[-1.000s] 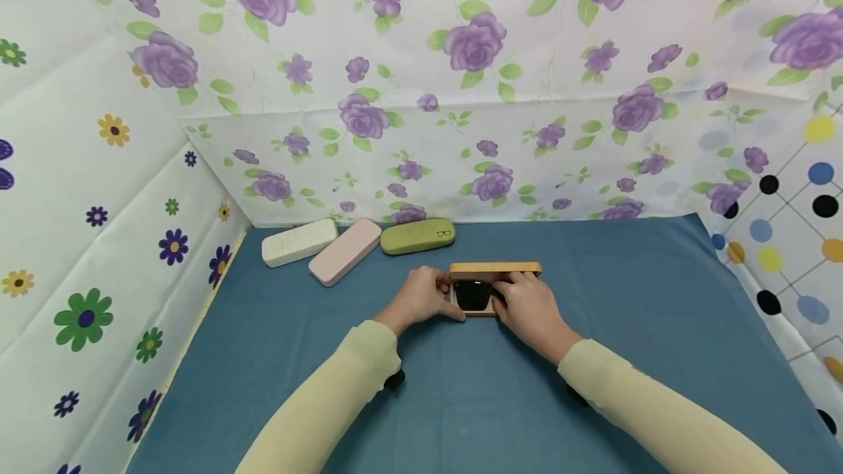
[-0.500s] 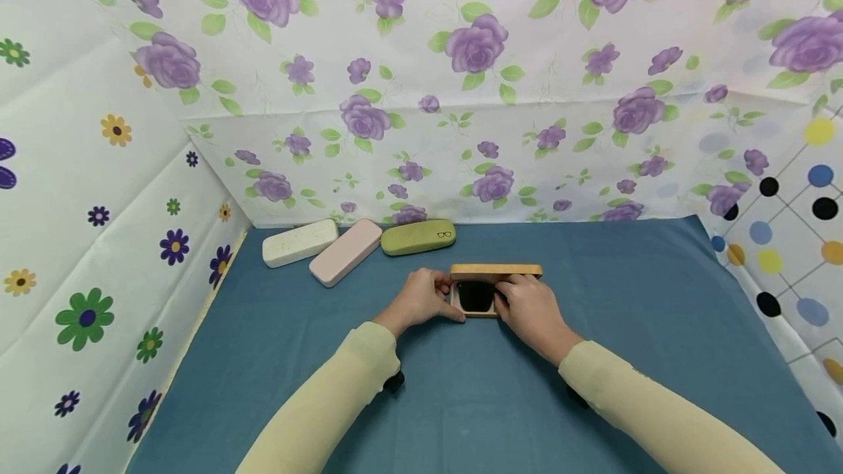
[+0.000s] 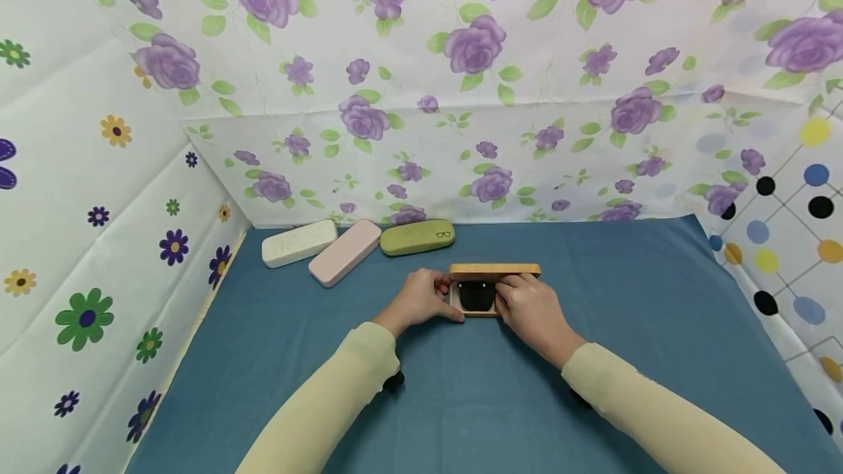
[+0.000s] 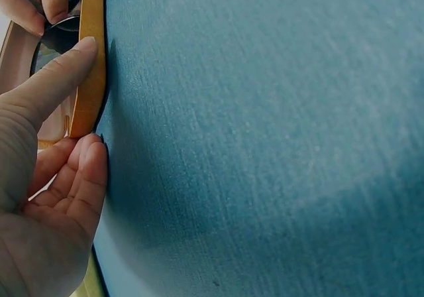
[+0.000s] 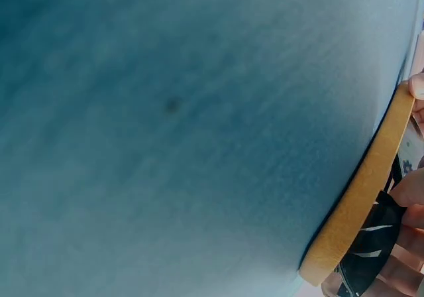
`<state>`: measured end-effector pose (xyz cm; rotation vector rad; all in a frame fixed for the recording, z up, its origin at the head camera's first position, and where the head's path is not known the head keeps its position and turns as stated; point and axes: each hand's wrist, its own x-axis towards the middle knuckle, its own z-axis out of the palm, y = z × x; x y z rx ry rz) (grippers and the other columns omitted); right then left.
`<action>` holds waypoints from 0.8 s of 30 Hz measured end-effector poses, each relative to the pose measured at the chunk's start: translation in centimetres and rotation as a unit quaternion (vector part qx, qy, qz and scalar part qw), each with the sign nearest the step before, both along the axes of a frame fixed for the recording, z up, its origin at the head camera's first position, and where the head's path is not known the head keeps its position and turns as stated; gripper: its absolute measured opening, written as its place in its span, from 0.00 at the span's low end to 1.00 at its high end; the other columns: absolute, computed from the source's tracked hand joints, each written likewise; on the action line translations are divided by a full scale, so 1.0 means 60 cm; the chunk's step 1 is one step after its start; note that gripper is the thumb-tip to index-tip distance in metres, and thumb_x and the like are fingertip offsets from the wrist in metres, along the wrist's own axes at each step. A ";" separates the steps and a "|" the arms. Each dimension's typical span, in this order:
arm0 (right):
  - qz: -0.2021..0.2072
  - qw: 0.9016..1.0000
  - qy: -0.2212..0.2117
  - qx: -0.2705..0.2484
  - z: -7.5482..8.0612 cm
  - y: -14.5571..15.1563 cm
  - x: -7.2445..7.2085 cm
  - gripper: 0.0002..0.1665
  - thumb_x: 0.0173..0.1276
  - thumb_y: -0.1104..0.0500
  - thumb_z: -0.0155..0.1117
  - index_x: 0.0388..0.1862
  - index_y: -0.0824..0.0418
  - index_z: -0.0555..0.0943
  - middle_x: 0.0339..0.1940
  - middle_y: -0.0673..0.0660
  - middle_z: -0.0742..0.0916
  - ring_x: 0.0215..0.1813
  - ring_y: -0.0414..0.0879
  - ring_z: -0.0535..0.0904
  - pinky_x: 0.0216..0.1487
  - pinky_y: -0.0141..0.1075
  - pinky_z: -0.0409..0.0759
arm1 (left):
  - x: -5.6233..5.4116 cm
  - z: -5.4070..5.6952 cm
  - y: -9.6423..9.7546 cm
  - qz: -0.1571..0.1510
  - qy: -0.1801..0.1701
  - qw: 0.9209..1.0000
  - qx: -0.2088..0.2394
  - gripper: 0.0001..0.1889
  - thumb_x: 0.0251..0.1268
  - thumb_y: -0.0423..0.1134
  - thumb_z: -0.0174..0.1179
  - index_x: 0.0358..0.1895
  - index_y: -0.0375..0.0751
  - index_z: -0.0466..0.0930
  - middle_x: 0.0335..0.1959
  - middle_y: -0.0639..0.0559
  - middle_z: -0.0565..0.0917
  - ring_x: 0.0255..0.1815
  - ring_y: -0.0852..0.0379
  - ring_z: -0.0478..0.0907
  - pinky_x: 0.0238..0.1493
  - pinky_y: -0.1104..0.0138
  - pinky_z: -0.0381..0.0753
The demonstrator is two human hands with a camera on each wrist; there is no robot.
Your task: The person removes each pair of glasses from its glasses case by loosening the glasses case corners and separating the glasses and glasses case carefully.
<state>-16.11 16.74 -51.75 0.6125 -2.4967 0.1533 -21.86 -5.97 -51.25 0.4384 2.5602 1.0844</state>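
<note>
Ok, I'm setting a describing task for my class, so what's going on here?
A person's left hand grips the left end of an open yellow case, while the right hand holds the dark sunglasses inside it. The lid is up. Farther back on the blue cloth lie three shut cases: a white case, a pink case and a green case.

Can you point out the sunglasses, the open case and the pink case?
Sunglasses [image 3: 476, 297]: head view, on the dark lens area.
Open case [image 4: 91, 93]: left wrist view, on its orange outer wall.
Pink case [image 3: 345, 253]: head view, middle of its top.
</note>
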 end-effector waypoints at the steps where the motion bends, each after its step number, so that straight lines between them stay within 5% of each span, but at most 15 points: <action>1: 0.002 1.000 0.005 0.001 0.001 0.001 0.001 0.08 0.55 0.57 0.71 0.34 0.58 0.87 0.36 0.53 0.86 0.38 0.48 0.81 0.36 0.42 0.82 | 0.000 0.000 0.000 0.000 -0.001 1.000 0.001 0.31 0.30 0.50 0.79 0.46 0.49 0.80 0.37 0.56 0.80 0.33 0.60 0.75 0.33 0.68 0.76; 12: 0.011 1.000 0.025 0.014 0.007 0.004 0.005 0.09 0.55 0.56 0.71 0.34 0.58 0.87 0.37 0.53 0.87 0.39 0.48 0.81 0.38 0.41 0.82 | 0.002 0.002 0.001 -0.004 0.001 1.000 0.000 0.32 0.31 0.50 0.79 0.46 0.48 0.80 0.37 0.55 0.80 0.33 0.60 0.75 0.34 0.68 0.76; 24: 0.025 1.000 -0.003 0.012 0.020 0.010 0.022 0.09 0.56 0.56 0.70 0.35 0.57 0.87 0.37 0.53 0.87 0.41 0.47 0.82 0.40 0.41 0.82 | 0.002 0.000 -0.001 -0.007 -0.001 1.000 0.008 0.30 0.32 0.50 0.79 0.46 0.48 0.80 0.38 0.55 0.80 0.34 0.60 0.76 0.36 0.68 0.77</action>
